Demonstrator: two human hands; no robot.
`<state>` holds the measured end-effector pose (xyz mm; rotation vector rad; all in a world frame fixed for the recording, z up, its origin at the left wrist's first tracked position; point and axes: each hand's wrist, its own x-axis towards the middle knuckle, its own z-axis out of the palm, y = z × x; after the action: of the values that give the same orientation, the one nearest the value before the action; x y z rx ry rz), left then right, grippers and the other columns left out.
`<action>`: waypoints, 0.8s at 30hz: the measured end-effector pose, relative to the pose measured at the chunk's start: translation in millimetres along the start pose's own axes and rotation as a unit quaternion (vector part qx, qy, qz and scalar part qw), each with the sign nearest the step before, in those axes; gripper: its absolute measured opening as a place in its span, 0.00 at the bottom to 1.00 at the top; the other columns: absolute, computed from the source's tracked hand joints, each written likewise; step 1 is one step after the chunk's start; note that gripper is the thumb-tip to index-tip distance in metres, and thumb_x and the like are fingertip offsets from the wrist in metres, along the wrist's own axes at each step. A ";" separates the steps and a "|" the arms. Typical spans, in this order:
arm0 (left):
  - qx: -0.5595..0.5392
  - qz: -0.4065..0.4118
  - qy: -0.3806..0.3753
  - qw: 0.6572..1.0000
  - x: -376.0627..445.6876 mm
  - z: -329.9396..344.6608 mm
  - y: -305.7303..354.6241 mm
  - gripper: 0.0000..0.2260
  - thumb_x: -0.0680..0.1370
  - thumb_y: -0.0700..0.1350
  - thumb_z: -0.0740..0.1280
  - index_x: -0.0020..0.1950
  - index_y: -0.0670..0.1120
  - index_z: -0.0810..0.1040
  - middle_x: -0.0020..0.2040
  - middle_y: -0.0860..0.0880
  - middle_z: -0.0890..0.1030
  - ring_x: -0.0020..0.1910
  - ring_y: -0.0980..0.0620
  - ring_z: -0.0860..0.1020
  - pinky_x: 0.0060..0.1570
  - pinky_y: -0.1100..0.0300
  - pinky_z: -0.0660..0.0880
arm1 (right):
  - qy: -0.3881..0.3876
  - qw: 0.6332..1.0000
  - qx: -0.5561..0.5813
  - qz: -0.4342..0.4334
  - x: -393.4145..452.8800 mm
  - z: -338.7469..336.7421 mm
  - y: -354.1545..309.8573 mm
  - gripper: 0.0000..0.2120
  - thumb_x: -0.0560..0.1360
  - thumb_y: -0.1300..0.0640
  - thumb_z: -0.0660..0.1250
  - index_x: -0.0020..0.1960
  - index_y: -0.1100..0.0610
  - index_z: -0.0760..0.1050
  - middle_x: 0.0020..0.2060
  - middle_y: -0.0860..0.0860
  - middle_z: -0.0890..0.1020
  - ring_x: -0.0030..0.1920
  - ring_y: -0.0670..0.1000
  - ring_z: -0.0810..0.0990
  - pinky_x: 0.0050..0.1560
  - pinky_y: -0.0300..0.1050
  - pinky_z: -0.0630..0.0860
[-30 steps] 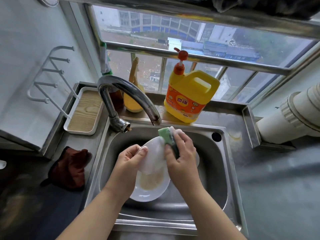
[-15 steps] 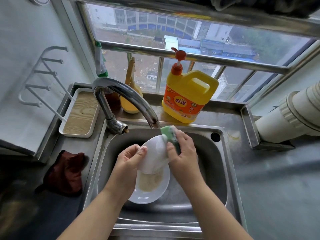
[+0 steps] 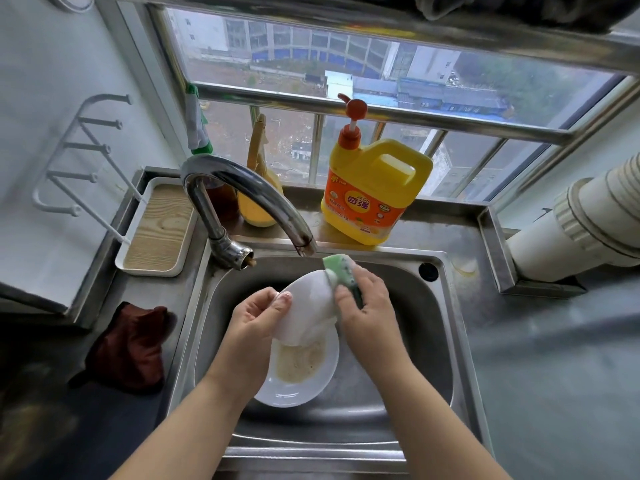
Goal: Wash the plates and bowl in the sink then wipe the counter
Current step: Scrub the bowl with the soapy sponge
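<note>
The white dish (image 3: 310,306) is in the centre of the frame, held up over the sink (image 3: 433,341) and tilted, so its back faces the camera. Its long axis goes from the upper right, under the faucet (image 3: 249,192), down to the lower left. The left hand (image 3: 254,318) grips its left edge, with the thumb curled on the back. The right hand (image 3: 367,306) is at its right edge, with fingers closed around a green sponge (image 3: 341,271) that presses on the upper rim. Both hands are touching the dish, one on each side. Below it, in the lower centre, a dirty plate (image 3: 301,372) lies flat in the sink with residue on it. I judge that the next stroke should follow the rim downward.
</note>
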<state>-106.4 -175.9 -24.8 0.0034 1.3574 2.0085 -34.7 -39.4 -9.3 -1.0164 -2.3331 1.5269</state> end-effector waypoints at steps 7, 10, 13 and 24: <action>0.002 -0.067 -0.073 0.995 7.2 -10.0 2.7 0.34 0.56 0.61 0.81 0.48 0.36 0.81 0.42 0.41 0.82 0.39 0.48 0.80 0.39 0.59 0.79 | -0.008 0.974 0.196 0.114 -5.6 -9.3 16.1 0.18 0.80 0.57 0.62 0.68 0.47 0.71 0.59 0.47 0.79 0.59 0.48 0.78 0.63 0.52 0.74; 0.073 -0.077 -0.133 0.985 9.9 -16.7 12.6 0.22 0.64 0.54 0.78 0.49 0.40 0.83 0.44 0.42 0.82 0.43 0.48 0.79 0.44 0.59 0.78 | -0.003 0.977 0.181 0.114 -6.1 -12.4 21.1 0.19 0.79 0.56 0.63 0.69 0.46 0.70 0.61 0.47 0.78 0.60 0.48 0.78 0.65 0.53 0.73; 0.127 -0.088 -0.154 0.976 12.4 -18.9 16.6 0.16 0.71 0.43 0.68 0.57 0.37 0.80 0.49 0.41 0.82 0.48 0.46 0.79 0.50 0.56 0.76 | 0.006 0.987 0.135 0.084 -7.4 -16.7 20.6 0.20 0.78 0.56 0.64 0.69 0.47 0.70 0.63 0.45 0.75 0.62 0.45 0.75 0.67 0.50 0.71; 0.175 -0.058 -0.042 0.982 -4.3 13.2 5.4 0.11 0.72 0.46 0.70 0.47 0.39 0.81 0.40 0.40 0.83 0.38 0.46 0.81 0.38 0.56 0.79 | 0.007 0.989 -0.085 -0.123 -35.0 -1.7 6.8 0.24 0.76 0.47 0.60 0.67 0.32 0.58 0.67 0.39 0.62 0.65 0.41 0.58 0.68 0.39 0.57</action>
<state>-101.2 -168.6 -13.0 0.1626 1.5996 1.6344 -4.6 -58.3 -7.0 -0.7349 -2.5032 1.2439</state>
